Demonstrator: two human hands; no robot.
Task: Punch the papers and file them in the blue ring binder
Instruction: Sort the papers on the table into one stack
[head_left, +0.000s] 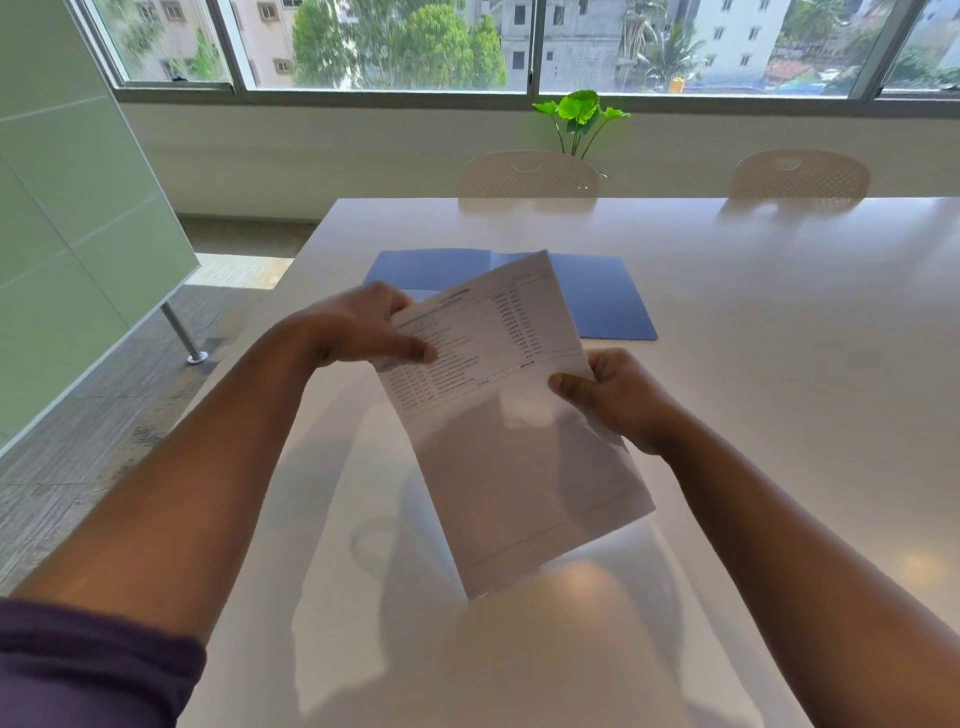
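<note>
1. The paper (511, 426) is being held up over the table (779, 322), tilted, its printed end pointing away toward the window (384, 44).
2. The left hand (358, 327) is pinching the paper's left edge near the far end, thumb lying across the printed face and the other fingers curling behind the sheet.
3. The right hand (621, 397) is gripping the right edge at about the middle, thumb pressing on the front, the fingers going behind where they are hidden.
4. Print is running in rows between the two grips: a table of entries with a column of figures. The word "TOTAL" is readable at the foot of the rows, just left of the right thumb; the figure beside it and the rest of the print are too small to read.
5. Below both grips the sheet is showing blank, apart from a thin line near its lower end.
6. The binder (602, 296) is lying open and flat on the table beyond both hands, partly hidden behind the paper's far end. No sheets are showing in the parts of it that are visible.
7. Two chairs (527, 174) are standing at the table's far side, with a plant (582, 117) behind them.
</note>
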